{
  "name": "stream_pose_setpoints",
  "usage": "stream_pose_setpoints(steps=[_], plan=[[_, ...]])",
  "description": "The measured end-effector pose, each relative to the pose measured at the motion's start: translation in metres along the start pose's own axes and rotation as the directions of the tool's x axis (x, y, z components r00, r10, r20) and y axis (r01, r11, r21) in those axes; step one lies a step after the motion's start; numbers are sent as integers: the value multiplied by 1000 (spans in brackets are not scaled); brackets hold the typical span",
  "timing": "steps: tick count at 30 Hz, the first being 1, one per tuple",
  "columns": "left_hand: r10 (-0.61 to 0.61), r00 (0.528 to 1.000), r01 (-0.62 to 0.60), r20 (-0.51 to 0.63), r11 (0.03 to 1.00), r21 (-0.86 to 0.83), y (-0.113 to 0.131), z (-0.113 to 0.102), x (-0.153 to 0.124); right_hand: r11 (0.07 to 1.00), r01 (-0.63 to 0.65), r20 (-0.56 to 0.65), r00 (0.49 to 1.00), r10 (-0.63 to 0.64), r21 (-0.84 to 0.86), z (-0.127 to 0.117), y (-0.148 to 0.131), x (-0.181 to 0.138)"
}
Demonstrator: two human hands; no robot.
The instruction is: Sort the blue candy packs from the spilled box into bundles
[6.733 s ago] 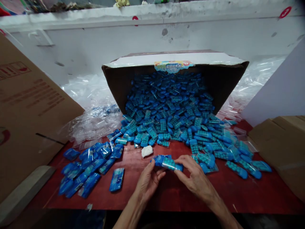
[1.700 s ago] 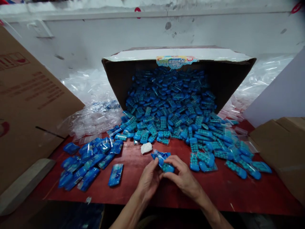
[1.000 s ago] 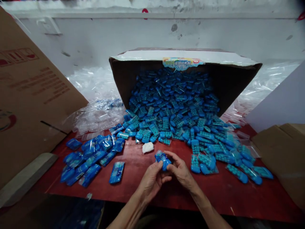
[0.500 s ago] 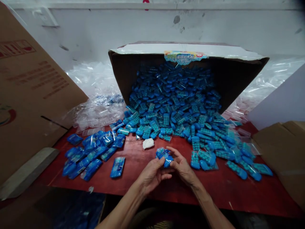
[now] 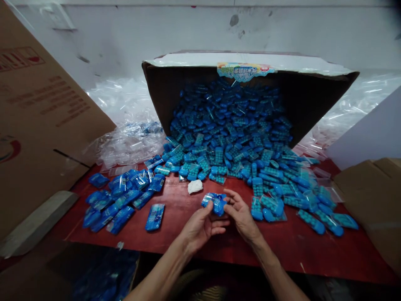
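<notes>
Between my two hands, just above the front of the red table, is a small blue printed packet (image 5: pixel 215 201). My left hand (image 5: pixel 202 225) pinches its left side, thumb on top and fingers underneath. At its right end, my right hand (image 5: pixel 239 213) grips with thumb and fingertips. Beyond the packet lies a crumpled white wad (image 5: pixel 195 186). A single blue packet (image 5: pixel 154 217) rests to the left of my hands, and a heap of similar packets (image 5: pixel 122 196) sits farther left. Clear cases with blue caps and teal beads (image 5: pixel 272 205) are spread to the right.
A cardboard box (image 5: pixel 316 108) on its side spills many bead cases onto the red table (image 5: pixel 269 246). Clear plastic (image 5: pixel 131 146) is piled behind at left. Large cartons flank both sides, with a grey bar (image 5: pixel 39 223) at left. Below the edge is a bin of blue packets (image 5: pixel 103 276).
The blue packet has turned flatter and more sideways in my hands. My right fingers have shifted slightly along its right end. The camera view has moved slightly.
</notes>
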State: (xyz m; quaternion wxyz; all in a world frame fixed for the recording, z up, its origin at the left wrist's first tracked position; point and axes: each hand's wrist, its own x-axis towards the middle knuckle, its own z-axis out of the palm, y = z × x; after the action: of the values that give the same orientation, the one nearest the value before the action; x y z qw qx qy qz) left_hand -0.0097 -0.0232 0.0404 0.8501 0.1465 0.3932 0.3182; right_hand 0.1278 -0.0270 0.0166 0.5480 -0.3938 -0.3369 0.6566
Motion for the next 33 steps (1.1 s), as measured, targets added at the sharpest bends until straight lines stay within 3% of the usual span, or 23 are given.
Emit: stream_pose_setpoints(steps=[4, 11, 16, 22, 28, 33], plan=[[80, 995, -74, -61, 993, 92, 2, -1, 0, 998, -32, -9, 999, 32, 53, 4, -1, -3], [42, 993, -34, -107, 996, 76, -1, -4, 3, 999, 20, 14, 1000, -19, -42, 0, 2, -5], [13, 997, -11, -78, 1000, 14, 2, -6, 1, 996, 61, 80, 995, -56, -71, -6, 3, -6], [38, 999, -38, 22, 999, -20, -3, -8, -2, 992, 51, 49, 998, -46, -113, -5, 2, -7], [107, 994, -107, -32, 994, -7, -10, -5, 1, 999, 28, 106, 994, -24, -41, -5, 6, -8], [95, 993, -92, -76, 995, 37, -12, -3, 3, 997, 21, 80, 997, -15, -74, -2, 7, -13]])
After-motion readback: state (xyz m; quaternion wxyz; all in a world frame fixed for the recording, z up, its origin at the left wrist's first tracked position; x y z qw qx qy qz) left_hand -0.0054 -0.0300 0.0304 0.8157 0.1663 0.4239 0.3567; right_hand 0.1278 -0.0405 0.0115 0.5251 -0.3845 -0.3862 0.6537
